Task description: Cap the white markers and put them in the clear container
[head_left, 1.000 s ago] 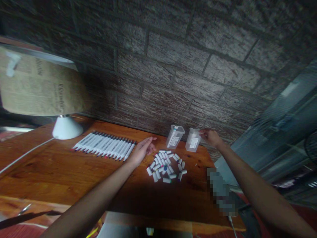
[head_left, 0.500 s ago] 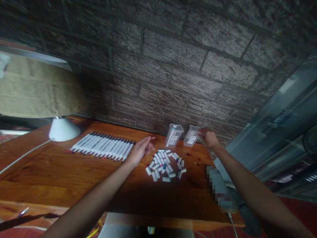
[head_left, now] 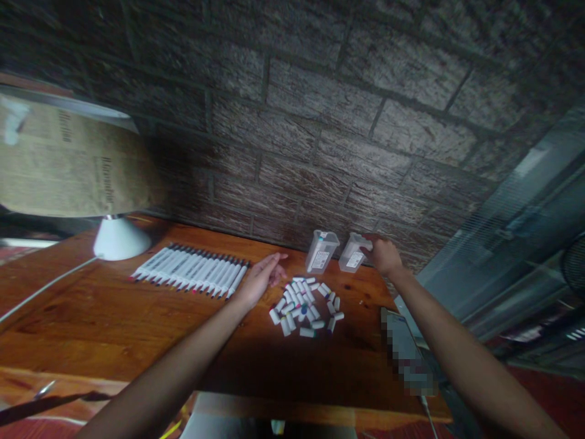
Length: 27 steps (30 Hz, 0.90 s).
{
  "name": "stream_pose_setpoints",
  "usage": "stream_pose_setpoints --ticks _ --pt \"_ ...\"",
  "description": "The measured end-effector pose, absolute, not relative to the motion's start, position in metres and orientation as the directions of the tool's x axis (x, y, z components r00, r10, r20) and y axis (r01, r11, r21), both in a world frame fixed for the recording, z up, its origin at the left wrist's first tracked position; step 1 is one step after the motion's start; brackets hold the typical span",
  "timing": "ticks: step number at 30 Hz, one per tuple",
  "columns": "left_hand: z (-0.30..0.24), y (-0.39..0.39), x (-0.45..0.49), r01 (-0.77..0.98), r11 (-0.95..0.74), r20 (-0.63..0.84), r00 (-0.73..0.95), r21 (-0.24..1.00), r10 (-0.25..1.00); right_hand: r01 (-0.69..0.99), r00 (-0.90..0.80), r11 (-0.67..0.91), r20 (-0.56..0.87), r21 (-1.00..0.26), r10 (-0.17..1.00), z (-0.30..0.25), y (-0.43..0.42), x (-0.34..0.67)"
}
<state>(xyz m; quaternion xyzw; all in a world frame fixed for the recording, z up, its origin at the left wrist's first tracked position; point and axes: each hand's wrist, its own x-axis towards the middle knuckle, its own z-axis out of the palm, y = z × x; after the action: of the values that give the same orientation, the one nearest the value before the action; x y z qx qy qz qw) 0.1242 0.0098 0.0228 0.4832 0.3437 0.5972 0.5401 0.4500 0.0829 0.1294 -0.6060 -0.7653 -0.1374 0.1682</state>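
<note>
My right hand (head_left: 385,255) is at the right-hand clear plastic container (head_left: 353,259), its fingers closed on the rim at the right side. A second clear container (head_left: 320,256) with a white label stands upright just left of it; something pale shows inside. My left hand (head_left: 264,279) hovers over the table with fingers stretched out, holding nothing. It lies between a row of white markers (head_left: 192,271), uncapped with tips toward me, and a loose pile of white marker caps (head_left: 301,299) with coloured ends.
On the left stands a lamp (head_left: 121,238) with a newspaper-print shade, its cord crossing the wooden table (head_left: 219,347). A blurred-out device (head_left: 409,353) with a cable lies near the right edge. A brick wall (head_left: 297,152) rises behind the table.
My right hand has shifted slightly left, its fingers now further over the right container's rim. My left hand stays nearly still, and the markers and caps lie as before.
</note>
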Motion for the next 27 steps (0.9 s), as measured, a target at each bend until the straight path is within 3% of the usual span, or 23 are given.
stream_pose_setpoints --ticks 4,7,27 --pt "0.023 0.009 0.125 -0.310 -0.169 0.193 0.049 0.936 0.980 0.898 -0.402 0.440 0.380 -0.014 0.833 0.128 0.079 0.412" --pt "0.023 0.009 0.124 -0.309 -0.171 0.193 0.042 0.935 0.980 0.864 -0.456 0.503 0.370 -0.035 0.809 0.124 0.085 0.392" --pt "0.026 0.007 0.127 -0.321 -0.149 0.172 0.043 0.935 0.984 0.858 -0.457 0.511 0.363 -0.062 0.812 0.109 0.085 0.387"
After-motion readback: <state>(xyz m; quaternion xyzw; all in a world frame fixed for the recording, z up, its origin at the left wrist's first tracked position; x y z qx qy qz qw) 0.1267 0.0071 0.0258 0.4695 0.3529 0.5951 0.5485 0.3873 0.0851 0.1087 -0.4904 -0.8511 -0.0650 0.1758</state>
